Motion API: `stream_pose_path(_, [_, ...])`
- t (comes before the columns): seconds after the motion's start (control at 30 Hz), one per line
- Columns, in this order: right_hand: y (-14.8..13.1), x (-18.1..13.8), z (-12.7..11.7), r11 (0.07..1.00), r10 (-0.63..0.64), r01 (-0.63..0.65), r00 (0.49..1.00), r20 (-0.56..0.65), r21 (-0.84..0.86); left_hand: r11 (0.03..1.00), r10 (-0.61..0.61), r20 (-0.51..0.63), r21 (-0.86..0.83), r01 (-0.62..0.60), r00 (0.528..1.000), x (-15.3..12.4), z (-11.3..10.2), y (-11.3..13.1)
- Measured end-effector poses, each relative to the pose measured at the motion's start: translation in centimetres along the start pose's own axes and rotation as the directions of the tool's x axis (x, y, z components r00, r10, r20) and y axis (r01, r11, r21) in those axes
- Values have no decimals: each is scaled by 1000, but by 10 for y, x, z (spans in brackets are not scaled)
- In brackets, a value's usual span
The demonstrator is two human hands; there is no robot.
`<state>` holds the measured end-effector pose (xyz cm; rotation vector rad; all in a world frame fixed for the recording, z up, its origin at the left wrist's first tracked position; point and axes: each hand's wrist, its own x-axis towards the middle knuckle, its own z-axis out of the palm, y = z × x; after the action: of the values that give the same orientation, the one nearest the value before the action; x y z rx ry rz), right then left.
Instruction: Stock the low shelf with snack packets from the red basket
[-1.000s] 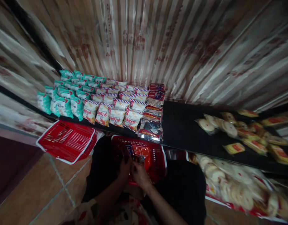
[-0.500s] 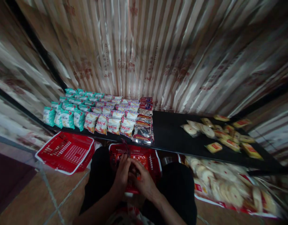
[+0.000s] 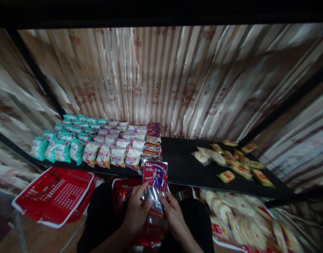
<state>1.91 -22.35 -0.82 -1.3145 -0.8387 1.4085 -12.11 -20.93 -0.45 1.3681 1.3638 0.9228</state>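
Observation:
Between both hands I hold a dark red and silver snack packet (image 3: pixel 156 175) upright, its printed face toward me. My left hand (image 3: pixel 137 205) grips its left edge and my right hand (image 3: pixel 173 211) its right edge, thumbs in front. Behind the packet's top, similar dark red packets (image 3: pixel 152 149) stand in a column on the black shelf (image 3: pixel 177 158). To their left are rows of white snack bags (image 3: pixel 118 156) and teal bags (image 3: pixel 63 151). A red basket (image 3: pixel 122 184) sits below my hands between my knees, partly covered by them; its contents are hard to make out.
At lower left stands another red basket (image 3: pixel 56 193) with a white rim. Yellow-wrapped packs (image 3: pixel 242 170) and round pale packaged cakes (image 3: pixel 211 154) lie on the shelf's right part. Below it, a basket of bagged round cakes (image 3: pixel 237 214) rests on the floor. A striped curtain (image 3: pixel 140 77) hangs behind.
The hands were low over the basket, close together. Now they are raised slightly and hold the snack packet upright at the shelf's front edge. The view has tilted upward.

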Motion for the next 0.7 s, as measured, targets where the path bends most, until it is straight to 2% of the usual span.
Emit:
stream_pose_path(0.1, [-6,17,-7,1000,-18,18,999,-36,-8,998,68,-45,3,-68,997,15,7,7])
stream_pose_path(0.23, [-23,47,-16,978,-174,151,971,-162,-142,985,168,-98,50,-164,981,42,17,20])
stream_pose_path(0.33, [-40,72,-20,946,-275,230,942,-192,-228,971,208,-126,144,-190,970,62,23,31])
stream_pose_path(0.4, [-52,92,-21,926,-322,267,928,-188,-268,937,280,-119,251,-244,952,72,25,38])
stream_pose_path(0.53, [-72,132,-25,901,-348,273,918,-189,-336,743,494,1,519,-423,869,83,26,45])
stream_pose_path(0.63, [-81,158,-26,864,-359,246,913,-196,-439,590,547,104,656,-471,831,91,29,42])
stream_pose_path(0.7, [-85,171,-24,828,-371,234,910,-184,-510,519,559,132,715,-469,819,101,33,35])
